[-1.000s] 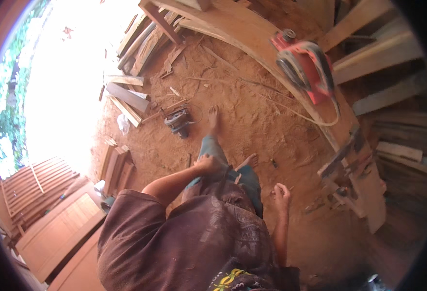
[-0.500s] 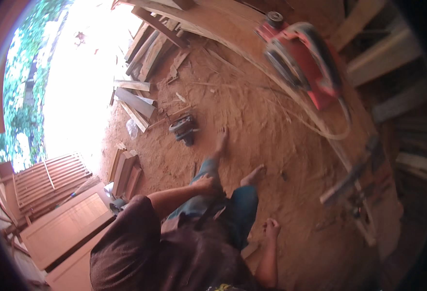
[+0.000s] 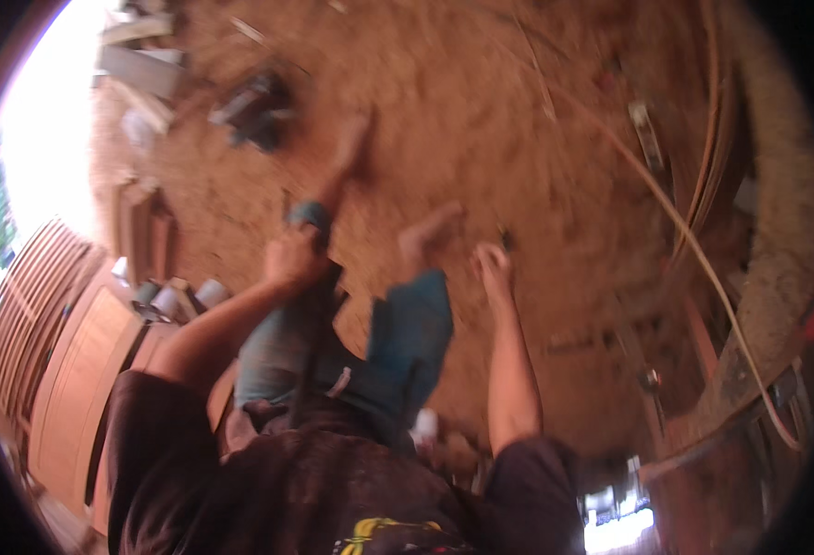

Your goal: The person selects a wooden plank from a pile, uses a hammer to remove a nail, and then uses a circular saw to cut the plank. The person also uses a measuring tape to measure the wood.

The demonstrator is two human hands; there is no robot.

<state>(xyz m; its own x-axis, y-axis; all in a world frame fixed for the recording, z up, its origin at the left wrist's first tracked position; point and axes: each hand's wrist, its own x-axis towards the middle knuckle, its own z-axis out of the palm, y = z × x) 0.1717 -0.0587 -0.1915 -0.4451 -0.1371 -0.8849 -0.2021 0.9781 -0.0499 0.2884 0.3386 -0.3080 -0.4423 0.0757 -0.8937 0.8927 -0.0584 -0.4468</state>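
Observation:
My left hand [image 3: 294,261] is at the knee of my blue trousers [image 3: 416,319], its fingers curled. A dark strip runs down from it toward my lap; blur hides whether the hand grips it. My right hand [image 3: 493,270] hangs over the sandy floor on the right, fingers loosely bent and a little apart, with nothing seen in them. Just past its fingertips, a small dark thing [image 3: 506,238] appears to lie on the ground. A dark power tool [image 3: 254,111] rests on the floor beyond my bare left foot [image 3: 356,139].
Wood offcuts [image 3: 139,69] lie at the far left. Panelled wooden doors [image 3: 83,370] and a slatted frame [image 3: 32,287] stand on the left. A pale cable [image 3: 661,203] crosses the floor at right, beside a curved wooden edge [image 3: 786,157].
My view has swung right and down, so the red power tool on the bench has largely left it. My right arm has risen and reaches farther forward. The left hand stays by the knee.

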